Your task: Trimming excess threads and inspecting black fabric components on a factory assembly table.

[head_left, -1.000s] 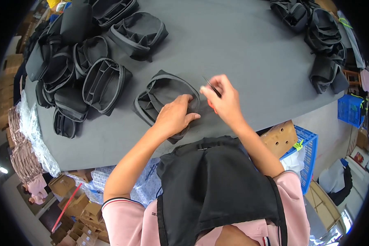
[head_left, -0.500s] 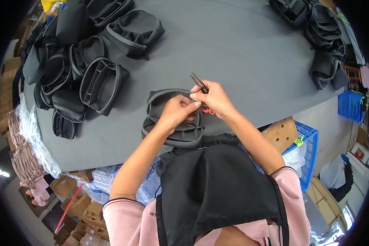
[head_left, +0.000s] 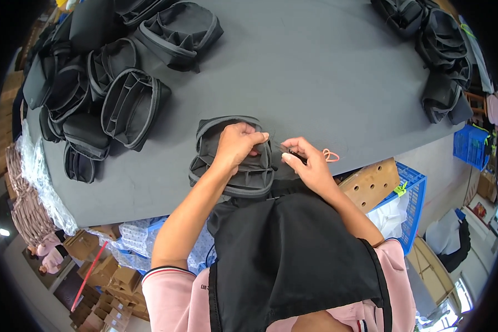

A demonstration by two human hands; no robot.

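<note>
An unzipped black pouch point(head_left: 205, 138) with grey edging and inner dividers lies on the grey table at its near edge. My left hand point(head_left: 239, 146) reaches over it, thumb and fingers pinched at its right rim. A fine dark thread seems to stand up there, too thin to be sure. Just right of the pouch, my right hand point(head_left: 307, 160) is closed round small dark thread snips point(head_left: 285, 149), their tips pointing left toward the rim. An orange cord loop point(head_left: 330, 155) sticks out behind that hand.
Several open black pouches point(head_left: 133, 110) are heaped at the table's left, and more black pouches point(head_left: 440, 41) at the far right. Beside the near right edge stand a blue crate point(head_left: 418, 207) and a perforated brown board point(head_left: 371, 185). Cardboard boxes point(head_left: 113, 274) lie below left.
My right hand has moved down and right, away from the rim, and its snips have swung from pointing up to pointing left. My left hand stays at the pouch.
</note>
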